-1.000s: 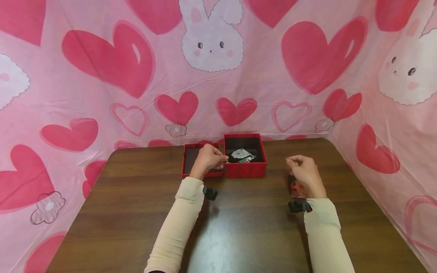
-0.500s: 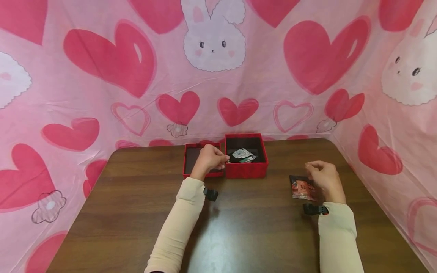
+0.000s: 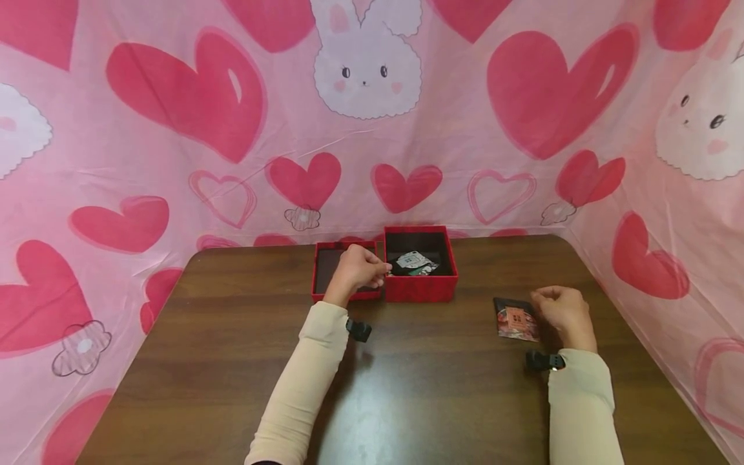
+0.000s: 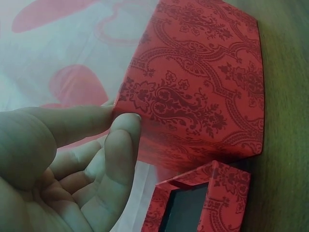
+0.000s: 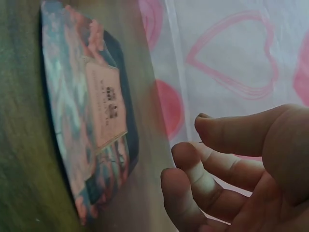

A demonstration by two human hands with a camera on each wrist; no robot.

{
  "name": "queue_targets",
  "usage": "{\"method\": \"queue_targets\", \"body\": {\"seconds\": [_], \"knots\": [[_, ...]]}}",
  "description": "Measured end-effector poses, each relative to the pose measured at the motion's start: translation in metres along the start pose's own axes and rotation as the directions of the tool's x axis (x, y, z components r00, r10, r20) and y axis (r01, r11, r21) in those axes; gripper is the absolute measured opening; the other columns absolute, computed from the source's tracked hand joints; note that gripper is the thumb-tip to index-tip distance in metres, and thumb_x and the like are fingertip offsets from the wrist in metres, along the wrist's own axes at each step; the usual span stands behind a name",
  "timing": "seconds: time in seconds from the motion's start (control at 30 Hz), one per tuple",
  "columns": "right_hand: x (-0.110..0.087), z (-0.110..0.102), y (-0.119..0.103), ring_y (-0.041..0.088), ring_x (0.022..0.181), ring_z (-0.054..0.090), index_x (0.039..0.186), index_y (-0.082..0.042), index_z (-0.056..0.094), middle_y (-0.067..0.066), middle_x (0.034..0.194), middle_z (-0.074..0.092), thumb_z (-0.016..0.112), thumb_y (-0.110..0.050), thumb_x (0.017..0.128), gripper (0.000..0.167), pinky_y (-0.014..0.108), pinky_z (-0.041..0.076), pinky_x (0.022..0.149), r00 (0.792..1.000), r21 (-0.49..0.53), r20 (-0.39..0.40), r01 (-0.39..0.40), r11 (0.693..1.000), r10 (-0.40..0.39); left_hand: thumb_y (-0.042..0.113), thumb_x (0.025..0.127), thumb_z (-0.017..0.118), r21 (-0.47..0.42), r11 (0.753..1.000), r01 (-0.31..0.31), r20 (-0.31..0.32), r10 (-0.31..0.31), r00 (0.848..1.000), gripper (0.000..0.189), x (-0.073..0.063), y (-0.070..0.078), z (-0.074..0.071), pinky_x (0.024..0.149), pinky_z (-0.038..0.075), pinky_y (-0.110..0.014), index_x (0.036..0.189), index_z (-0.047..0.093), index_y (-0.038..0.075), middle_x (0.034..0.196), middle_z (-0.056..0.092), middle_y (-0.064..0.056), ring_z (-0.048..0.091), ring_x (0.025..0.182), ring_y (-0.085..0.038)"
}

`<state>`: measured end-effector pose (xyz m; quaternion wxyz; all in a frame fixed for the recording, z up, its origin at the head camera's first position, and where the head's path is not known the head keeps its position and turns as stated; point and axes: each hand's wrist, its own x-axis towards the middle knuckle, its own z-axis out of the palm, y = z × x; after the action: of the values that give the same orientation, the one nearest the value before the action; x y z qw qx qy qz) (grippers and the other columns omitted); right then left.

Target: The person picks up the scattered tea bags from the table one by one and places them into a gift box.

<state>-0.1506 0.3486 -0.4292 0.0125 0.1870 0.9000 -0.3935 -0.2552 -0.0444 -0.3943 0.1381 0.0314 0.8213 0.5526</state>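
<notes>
My left hand (image 3: 361, 268) pinches the near left rim of a red box (image 3: 420, 289) between thumb and finger. In the left wrist view, the box's wall (image 4: 193, 82) shows a dark ornate pattern. Inside the box lie silvery and green flat packets (image 3: 414, 261). A flat square packet (image 3: 517, 323), black with a reddish picture and a pink label, lies on the table at the right. Beside that packet is my right hand (image 3: 564, 313), its fingers loosely bent, thumb and fingertips apart. I see nothing held there in the right wrist view.
The red box lid (image 3: 319, 274) lies hollow side up, left of the box and partly behind my left hand. A brown wooden table (image 3: 418, 387) carries everything. Pink heart-patterned cloth (image 3: 232, 129) rises close behind the boxes and at both sides.
My right hand has moved right and towards me, off the packet, which now shows in full. The left hand keeps its pinch on the box's rim.
</notes>
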Motion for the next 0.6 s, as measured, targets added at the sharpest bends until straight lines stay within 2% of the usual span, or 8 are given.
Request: {"method": "queue_targets", "body": {"seconds": [0.13, 0.2, 0.37, 0.6], "knots": [[0.0015, 0.0016, 0.0037, 0.047, 0.111, 0.053, 0.121, 0.006, 0.066, 0.03, 0.123, 0.061, 0.06, -0.03, 0.099, 0.043, 0.056, 0.044, 0.085, 1.0, -0.034, 0.008, -0.014, 0.999, 0.014, 0.012, 0.087, 0.08, -0.001, 1.0, 0.0, 0.005, 0.0, 1.0, 0.021, 0.0007, 0.0001, 0.0, 0.059, 0.059, -0.034, 0.094, 0.077, -0.008, 0.068, 0.071, -0.013, 0.064, 0.051, -0.016], [0.0021, 0.0034, 0.0053, 0.052, 0.115, 0.05, 0.119, 0.006, 0.068, 0.033, 0.13, 0.056, 0.062, -0.03, 0.098, 0.042, 0.06, 0.042, 0.09, 1.0, -0.043, -0.002, -0.015, 0.999, 0.015, 0.012, 0.087, 0.081, -0.001, 1.0, 0.002, 0.007, -0.002, 1.0, 0.021, 0.0009, -0.0002, 0.0001, 0.06, 0.059, -0.035, 0.094, 0.077, -0.008, 0.068, 0.071, -0.013, 0.065, 0.051, -0.016], [0.0044, 0.0067, 0.007, 0.057, 0.117, 0.045, 0.114, 0.005, 0.069, 0.035, 0.131, 0.054, 0.068, -0.03, 0.095, 0.04, 0.064, 0.038, 0.093, 0.999, -0.076, -0.019, -0.031, 0.997, 0.03, 0.013, 0.086, 0.081, -0.005, 1.0, 0.001, 0.004, -0.001, 1.0, 0.022, 0.0011, -0.0006, 0.0001, 0.062, 0.06, -0.036, 0.094, 0.077, -0.008, 0.068, 0.071, -0.013, 0.065, 0.051, -0.016], [0.0065, 0.0079, 0.0093, 0.056, 0.114, 0.046, 0.115, 0.002, 0.069, 0.034, 0.129, 0.054, 0.071, -0.034, 0.092, 0.042, 0.062, 0.042, 0.082, 0.996, -0.122, 0.013, -0.091, 0.988, 0.093, 0.011, 0.087, 0.08, -0.013, 1.0, 0.0, -0.006, 0.0, 1.0, 0.021, 0.0011, -0.0006, 0.0013, 0.057, 0.059, -0.032, 0.094, 0.077, -0.009, 0.068, 0.07, -0.013, 0.065, 0.051, -0.016]]}}
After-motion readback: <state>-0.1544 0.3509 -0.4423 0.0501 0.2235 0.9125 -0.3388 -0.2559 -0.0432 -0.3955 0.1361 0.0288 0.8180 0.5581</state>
